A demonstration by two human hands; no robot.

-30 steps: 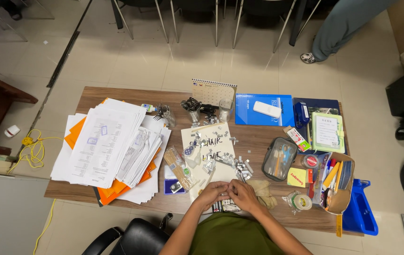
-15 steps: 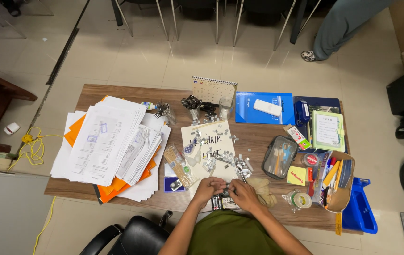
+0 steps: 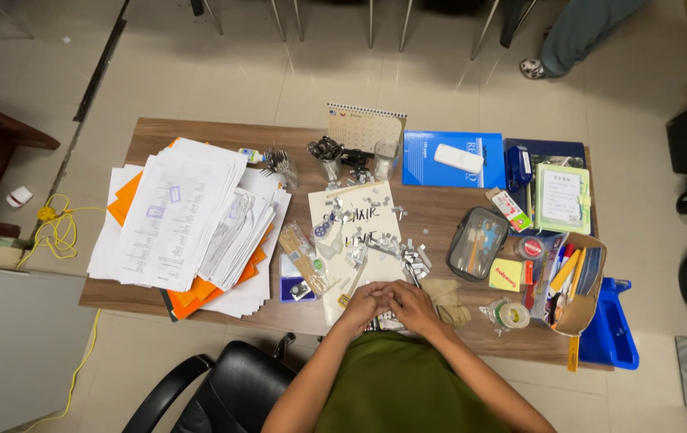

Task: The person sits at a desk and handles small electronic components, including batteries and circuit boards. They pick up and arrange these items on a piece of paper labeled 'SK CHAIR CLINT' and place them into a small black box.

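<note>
Head view: little pile of small silver bits (image 3: pixel 383 324) at the near edge of the table (image 3: pixel 439 216), half hidden under both hands. Left hand (image 3: pixel 366 301) and right hand (image 3: pixel 414 305) touching each other right above the pile. Fingers (image 3: pixel 387 295) curled in and pressed together, tips meeting in the middle. Pinching something tiny, maybe one of the bits, but cannot tell from up here.

Changed since a second ago: hands closer together now, with no gap left between them. Pulled up a little over the pile too, so less of the dark and silver heap showing. Looks like fiddly work on one small piece. Nothing else moved.

Just beyond the hands: cream sheet of paper (image 3: pixel 359 220) with more silver bits (image 3: pixel 407 252) scattered on it. Beside the right hand, touching it: a beige cloth (image 3: pixel 443 297). A bit farther right: clear pencil case (image 3: pixel 476 244), roll of tape (image 3: pixel 512 314) and brown box of pens (image 3: pixel 576 285). Off to the left: big stack of white papers (image 3: pixel 179 216) on orange folders (image 3: pixel 127 196). At the far edge: blue folder (image 3: pixel 451 160) and small calendar (image 3: pixel 363 127). Down below, near the left arm: black chair (image 3: pixel 223 385).
</note>
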